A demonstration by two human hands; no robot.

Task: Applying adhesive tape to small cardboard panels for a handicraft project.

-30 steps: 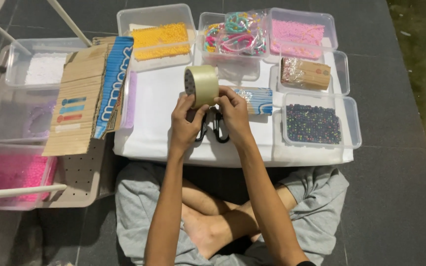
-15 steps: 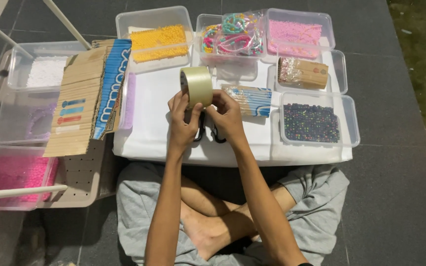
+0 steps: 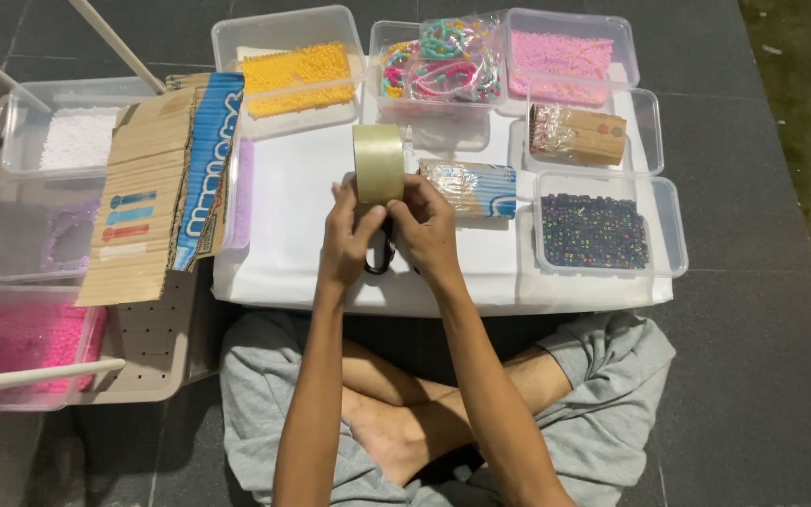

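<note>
Your left hand [image 3: 347, 235] and right hand [image 3: 427, 228] both pinch the tape roll [image 3: 378, 163] (standing upright) over the white sheet [image 3: 283, 225], near its middle.

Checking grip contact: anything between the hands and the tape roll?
Nothing visible. Left hand and right hand both hold the tape roll directly, upright above the white board. Scissors lie beneath, not between.

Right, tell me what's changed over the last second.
Little. Both hands, left and right, still hold the tape roll upright, but roll and hands have drifted slightly toward the person's left, closer to the blue-and-clear packet. The black scissors under the hands, the bead boxes and the cardboard stayed put on the white board.
</note>
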